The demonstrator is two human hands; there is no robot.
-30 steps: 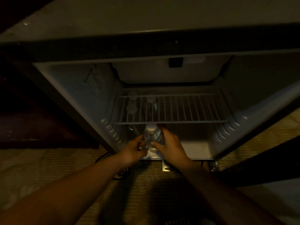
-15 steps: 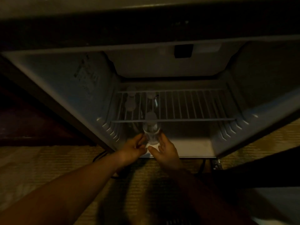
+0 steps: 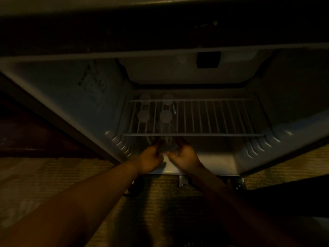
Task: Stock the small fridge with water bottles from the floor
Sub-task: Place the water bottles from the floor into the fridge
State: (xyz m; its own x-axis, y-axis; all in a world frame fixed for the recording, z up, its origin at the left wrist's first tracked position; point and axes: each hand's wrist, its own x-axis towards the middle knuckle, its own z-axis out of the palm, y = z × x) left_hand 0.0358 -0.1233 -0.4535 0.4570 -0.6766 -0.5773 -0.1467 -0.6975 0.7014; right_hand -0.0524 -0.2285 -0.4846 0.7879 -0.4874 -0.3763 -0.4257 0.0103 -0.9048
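The small fridge (image 3: 213, 157) stands open in dim light, with a white wire shelf (image 3: 204, 120) across it. Under the shelf's left part a clear water bottle (image 3: 165, 129) stands upright on the fridge floor, its white cap visible through the wires. My left hand (image 3: 151, 157) and my right hand (image 3: 185, 155) grip its lower part from either side, just below the shelf's front bar. Three more bottles (image 3: 143, 116) stand behind and left of it; only their caps show clearly.
The right part of the space under the shelf holds nothing. A freezer box (image 3: 187, 72) hangs at the top of the fridge. Ribbed carpet (image 3: 53, 175) lies in front, and a dark panel (image 3: 284, 196) crosses the lower right.
Both hands have pushed the bottle from the fridge's front edge inward, under the wire shelf. The camera has moved closer and lower.
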